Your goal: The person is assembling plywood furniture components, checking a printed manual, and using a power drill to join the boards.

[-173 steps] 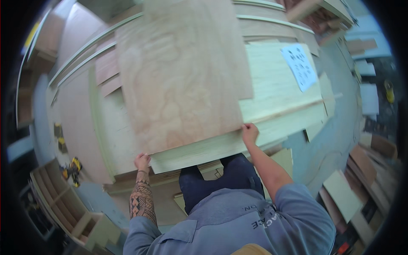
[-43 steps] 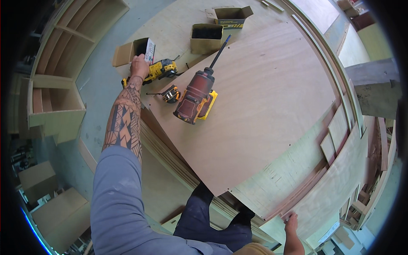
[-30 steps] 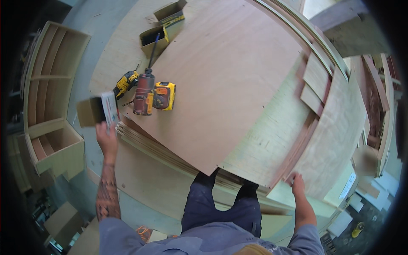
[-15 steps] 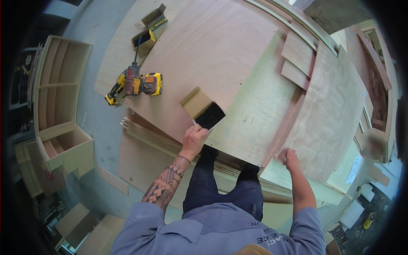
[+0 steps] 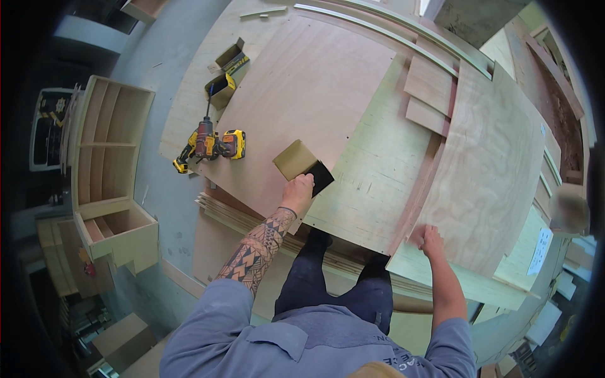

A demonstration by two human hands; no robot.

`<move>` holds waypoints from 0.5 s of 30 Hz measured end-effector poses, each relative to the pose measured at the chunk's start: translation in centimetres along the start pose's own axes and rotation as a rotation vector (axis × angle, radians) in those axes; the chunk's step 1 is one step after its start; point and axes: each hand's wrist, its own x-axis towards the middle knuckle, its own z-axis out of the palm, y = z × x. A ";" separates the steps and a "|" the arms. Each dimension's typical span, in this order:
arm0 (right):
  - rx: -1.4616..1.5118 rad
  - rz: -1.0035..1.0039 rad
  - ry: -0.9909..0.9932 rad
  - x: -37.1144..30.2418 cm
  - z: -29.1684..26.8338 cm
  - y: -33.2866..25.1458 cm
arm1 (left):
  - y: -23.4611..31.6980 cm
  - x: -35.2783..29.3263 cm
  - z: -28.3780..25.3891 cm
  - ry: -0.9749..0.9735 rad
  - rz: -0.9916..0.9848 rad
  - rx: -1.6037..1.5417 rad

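Note:
A small open cardboard box (image 5: 297, 159), brown flap raised and dark inside, sits on the large plywood panel (image 5: 302, 82). My left hand (image 5: 299, 190) is at the box's near side, its fingers bent together at the dark opening. Whatever lies between the fingertips is hidden. At the near left edge of a paler, wavy-grained plywood sheet (image 5: 479, 170) is my right hand (image 5: 432, 242), with curled fingers pressed together. Anything in them is too small to make out. A red and yellow cordless driver (image 5: 205, 140) with a long bit lies beyond my left hand.
Two small open boxes (image 5: 220, 90) stand past the driver, beside another yellow and black power tool (image 5: 183, 159). Plywood offcuts (image 5: 428, 113) and long metal strips (image 5: 378, 34) lie at the far right. A wooden shelf cabinet (image 5: 107, 151) stands on the floor at left.
My left hand has moved forward, bringing its fingers over the box's dark opening. My right hand stays by the sheet's edge. The whole view has shifted slightly.

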 end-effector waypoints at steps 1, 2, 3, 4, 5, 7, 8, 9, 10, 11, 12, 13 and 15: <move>0.035 -0.003 0.028 -0.1 0.3 0.0 | -0.6 -0.1 0.0 -0.014 -0.025 0.023; 0.067 0.013 0.052 -0.7 0.9 0.8 | 0.1 -0.1 0.2 -0.006 -0.026 0.017; 0.063 0.007 0.058 -1.4 1.4 1.5 | 0.8 -0.5 0.2 0.023 -0.022 -0.029; 0.081 0.071 0.064 -2.2 1.9 2.2 | 1.4 -0.9 0.1 0.052 -0.017 -0.074; 0.102 0.136 0.073 -2.6 2.1 2.3 | 1.8 -1.1 0.2 0.061 -0.019 -0.075; 0.069 0.226 0.121 -3.5 2.1 -0.4 | 1.6 -1.8 0.4 0.091 0.029 -0.163; 0.028 0.351 0.172 -4.3 1.9 -1.4 | 2.4 -1.5 0.7 0.081 0.023 -0.123; 0.022 0.351 0.179 -4.4 1.6 -3.0 | 2.1 -1.0 1.0 0.087 0.024 -0.131; 0.114 0.327 0.205 -4.3 1.1 -5.6 | 1.0 -0.5 1.4 0.071 0.014 -0.070; 0.201 0.307 0.229 -4.6 0.6 -7.7 | 0.2 -0.2 1.8 0.051 0.004 -0.016; 0.265 0.196 0.291 -4.6 1.4 -8.7 | 0.3 0.4 2.1 0.055 0.011 -0.042; 0.325 0.082 0.353 -4.6 2.2 -9.5 | 0.3 1.0 2.0 0.064 -0.024 -0.055; 0.443 -0.053 0.278 -4.6 1.2 -15.4 | -0.6 0.6 1.7 0.086 -0.096 -0.063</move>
